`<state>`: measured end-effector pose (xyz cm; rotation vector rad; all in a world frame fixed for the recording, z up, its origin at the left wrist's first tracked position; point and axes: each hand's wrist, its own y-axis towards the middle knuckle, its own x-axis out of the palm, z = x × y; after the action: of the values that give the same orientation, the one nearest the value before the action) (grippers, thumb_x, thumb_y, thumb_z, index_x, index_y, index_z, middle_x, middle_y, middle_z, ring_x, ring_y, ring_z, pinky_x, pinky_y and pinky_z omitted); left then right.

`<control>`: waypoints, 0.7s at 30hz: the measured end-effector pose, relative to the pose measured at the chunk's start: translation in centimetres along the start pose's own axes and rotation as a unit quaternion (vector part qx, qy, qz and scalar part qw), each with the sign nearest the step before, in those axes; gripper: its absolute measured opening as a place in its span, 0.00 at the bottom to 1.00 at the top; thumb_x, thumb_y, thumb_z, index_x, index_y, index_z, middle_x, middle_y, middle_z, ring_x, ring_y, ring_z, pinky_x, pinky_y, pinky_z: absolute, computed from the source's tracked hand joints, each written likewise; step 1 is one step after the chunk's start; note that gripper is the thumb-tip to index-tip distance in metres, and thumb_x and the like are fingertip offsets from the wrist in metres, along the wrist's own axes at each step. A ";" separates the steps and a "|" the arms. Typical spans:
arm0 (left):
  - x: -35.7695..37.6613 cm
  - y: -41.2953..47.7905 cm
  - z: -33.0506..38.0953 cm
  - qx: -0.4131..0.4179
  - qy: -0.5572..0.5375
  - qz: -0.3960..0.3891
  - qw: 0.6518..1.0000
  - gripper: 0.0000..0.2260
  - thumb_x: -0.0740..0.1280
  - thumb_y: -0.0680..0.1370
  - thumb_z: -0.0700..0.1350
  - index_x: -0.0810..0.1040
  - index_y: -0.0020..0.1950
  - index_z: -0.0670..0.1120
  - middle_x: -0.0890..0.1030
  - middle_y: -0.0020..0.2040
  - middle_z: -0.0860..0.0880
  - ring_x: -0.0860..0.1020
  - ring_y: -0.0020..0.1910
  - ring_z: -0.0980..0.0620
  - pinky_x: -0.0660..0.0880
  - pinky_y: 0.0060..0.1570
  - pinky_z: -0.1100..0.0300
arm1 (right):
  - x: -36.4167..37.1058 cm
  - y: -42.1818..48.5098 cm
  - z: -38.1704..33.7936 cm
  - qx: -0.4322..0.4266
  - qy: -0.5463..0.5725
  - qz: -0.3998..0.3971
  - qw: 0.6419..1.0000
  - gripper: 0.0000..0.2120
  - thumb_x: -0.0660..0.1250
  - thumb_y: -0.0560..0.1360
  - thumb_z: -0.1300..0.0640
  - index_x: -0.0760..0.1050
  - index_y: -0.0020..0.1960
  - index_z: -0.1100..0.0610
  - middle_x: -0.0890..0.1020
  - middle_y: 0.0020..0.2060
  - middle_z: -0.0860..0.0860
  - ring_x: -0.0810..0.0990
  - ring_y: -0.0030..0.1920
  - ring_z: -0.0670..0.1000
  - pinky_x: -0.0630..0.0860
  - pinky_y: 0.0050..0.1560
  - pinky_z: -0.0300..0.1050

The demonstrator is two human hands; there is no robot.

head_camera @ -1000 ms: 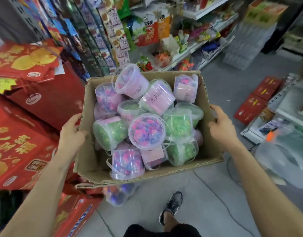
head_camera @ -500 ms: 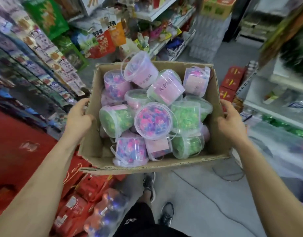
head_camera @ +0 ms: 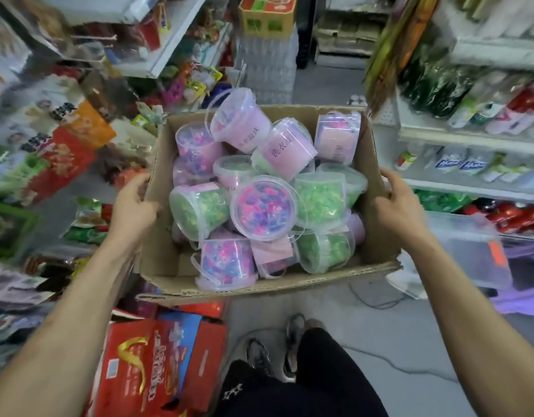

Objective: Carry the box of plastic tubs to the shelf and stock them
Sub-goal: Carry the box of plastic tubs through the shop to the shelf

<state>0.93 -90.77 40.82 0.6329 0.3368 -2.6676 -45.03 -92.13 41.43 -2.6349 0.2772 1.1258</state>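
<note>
Carrying is the step in hand: left hand (head_camera: 133, 206) and right hand (head_camera: 398, 206) each grip a side wall of the cardboard box (head_camera: 169, 260), held above the aisle floor (head_camera: 410, 341), plastic tubs (head_camera: 264, 207) heaped inside; next it probably needs a level carry to the shelf (head_camera: 470, 136)

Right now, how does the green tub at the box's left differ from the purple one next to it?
The green tub holds green pieces; the purple tub holds pink, purple and blue ones. The green tub lies on its side, pink label up; the purple tub turns its clear lid to the camera, label hidden. Both are clear lidded tubs in the box.
</note>
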 end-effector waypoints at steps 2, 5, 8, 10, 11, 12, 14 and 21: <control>1.5 4.0 1.3 0.003 0.002 -0.011 1.000 0.31 0.66 0.73 0.28 0.76 0.73 0.49 0.83 0.58 0.47 0.81 0.44 0.53 0.82 0.44 0.54 | 0.2 2.6 -0.7 0.020 0.009 0.013 1.000 0.31 0.60 0.71 0.58 0.67 0.70 0.34 0.84 0.54 0.54 0.81 0.54 0.62 0.78 0.56 0.58; 3.5 9.3 3.3 0.006 0.029 -0.014 0.999 0.32 0.67 0.71 0.29 0.78 0.69 0.58 0.85 0.55 0.42 0.84 0.44 0.42 0.83 0.47 0.45 | 0.7 7.4 -2.1 0.032 0.024 0.021 0.999 0.30 0.59 0.69 0.55 0.67 0.69 0.35 0.85 0.54 0.55 0.82 0.53 0.62 0.79 0.56 0.58; 5.6 14.7 4.9 0.000 0.044 -0.007 0.999 0.30 0.67 0.70 0.33 0.78 0.64 0.62 0.85 0.50 0.45 0.84 0.49 0.35 0.82 0.49 0.34 | 1.4 13.8 -2.8 0.025 0.031 0.023 0.999 0.31 0.59 0.68 0.55 0.68 0.69 0.34 0.85 0.55 0.54 0.82 0.54 0.61 0.79 0.56 0.59; 6.5 18.3 6.1 -0.015 0.038 0.012 0.999 0.31 0.68 0.69 0.36 0.76 0.70 0.58 0.84 0.54 0.48 0.84 0.49 0.41 0.83 0.51 0.36 | 1.7 18.5 -3.7 0.021 0.035 0.016 0.999 0.31 0.59 0.66 0.52 0.67 0.67 0.32 0.85 0.55 0.55 0.83 0.54 0.62 0.80 0.55 0.62; 7.0 20.0 6.9 -0.014 0.035 0.013 0.999 0.32 0.68 0.68 0.37 0.76 0.71 0.57 0.84 0.56 0.48 0.84 0.50 0.43 0.83 0.51 0.37 | 1.6 20.5 -4.6 0.014 0.037 0.009 0.999 0.30 0.59 0.67 0.52 0.68 0.67 0.32 0.85 0.54 0.55 0.84 0.53 0.62 0.81 0.54 0.62; 7.4 21.5 7.4 -0.012 0.036 0.010 0.999 0.33 0.68 0.69 0.36 0.75 0.72 0.57 0.83 0.58 0.47 0.84 0.51 0.44 0.83 0.52 0.37 | 1.6 22.1 -5.7 0.007 0.038 0.006 0.999 0.28 0.60 0.69 0.53 0.68 0.67 0.33 0.85 0.53 0.56 0.83 0.52 0.62 0.80 0.53 0.60; 8.3 24.5 8.9 -0.015 0.036 0.014 0.999 0.32 0.68 0.72 0.33 0.75 0.73 0.57 0.82 0.60 0.46 0.83 0.52 0.43 0.82 0.52 0.38 | 1.7 25.5 -7.9 0.000 0.035 -0.001 0.999 0.27 0.61 0.73 0.57 0.69 0.69 0.36 0.85 0.51 0.56 0.82 0.50 0.61 0.77 0.50 0.53; 11.0 36.1 11.7 -0.018 0.020 0.032 0.999 0.29 0.67 0.72 0.33 0.77 0.66 0.60 0.85 0.55 0.45 0.85 0.47 0.40 0.83 0.46 0.35 | 3.1 37.4 -13.7 -0.021 0.032 -0.005 0.999 0.28 0.61 0.72 0.58 0.67 0.66 0.31 0.85 0.52 0.53 0.82 0.51 0.60 0.78 0.52 0.54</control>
<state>2.16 -130.26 40.70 0.6761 0.3704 -2.5854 -43.93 -132.00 42.18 -2.7089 0.2564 1.0564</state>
